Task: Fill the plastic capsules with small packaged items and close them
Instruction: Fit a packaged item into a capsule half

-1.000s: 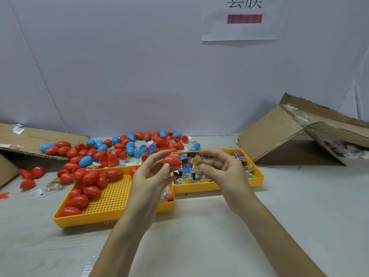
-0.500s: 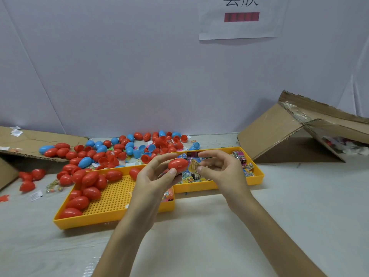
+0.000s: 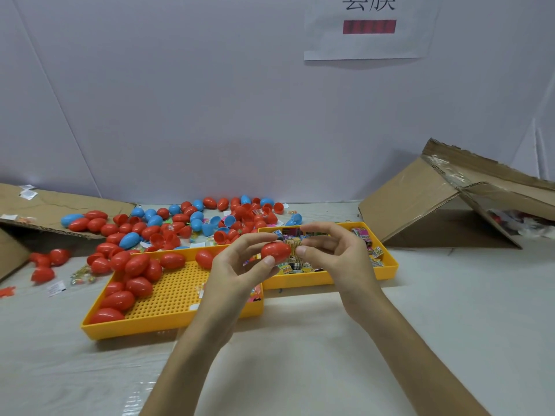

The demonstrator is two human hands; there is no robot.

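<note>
red capsule point(image 3: 275, 251) touching small packet point(image 3: 292, 245), seemingly.

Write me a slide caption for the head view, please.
Left hand grips a red capsule; right hand pinches a packet against it.

Bare table point(image 3: 450, 325) lies open in front of the left yellow tray point(image 3: 168, 324) and right yellow tray point(image 3: 360, 275). Behind them, loose red and blue capsules point(image 3: 181, 218) crowd the surface up to the wall point(image 3: 180, 115); a tipped cardboard box point(image 3: 414, 202) blocks the far right, flattened cardboard point(image 3: 60, 205) the far left.

Pale wall point(image 3: 180, 100) with 1 paper sign point(image 3: 368, 40), whitish tabletop point(image 3: 450, 310), cardboard box point(image 3: 420, 205) right, flat cardboard point(image 3: 45, 210) left.
</note>
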